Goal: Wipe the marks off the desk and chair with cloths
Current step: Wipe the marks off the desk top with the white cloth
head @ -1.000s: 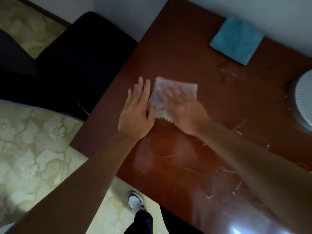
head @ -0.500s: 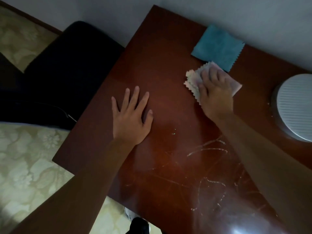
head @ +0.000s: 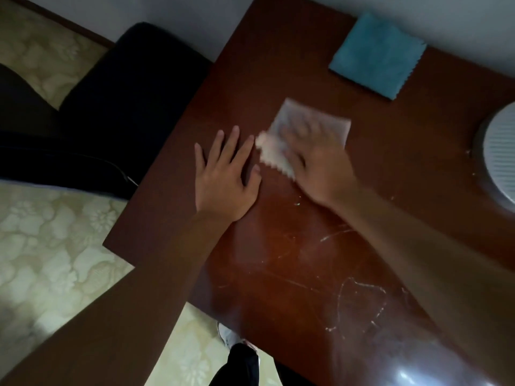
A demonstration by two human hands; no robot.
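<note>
A glossy reddish-brown wooden surface carried two square cloths. The right hand, blurred, pressed flat fingers on a pale zigzag-edged cloth. The left hand lay flat beside it, fingers spread. A blue fuzzy cloth lay apart. White scratchy marks streaked the near side.

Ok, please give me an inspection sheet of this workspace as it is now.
Surface: brown desk, white marks on its near part.
Job's things: pale cloth under right hand; blue cloth lying unused at far edge; dark chair beside the desk.
Clutter: white round device at right edge.
Hands: left hand flat on desk; right hand pressing pale cloth, blurred.
Cables: nothing seen.
Surroundings: patterned floor, pale wall.
</note>
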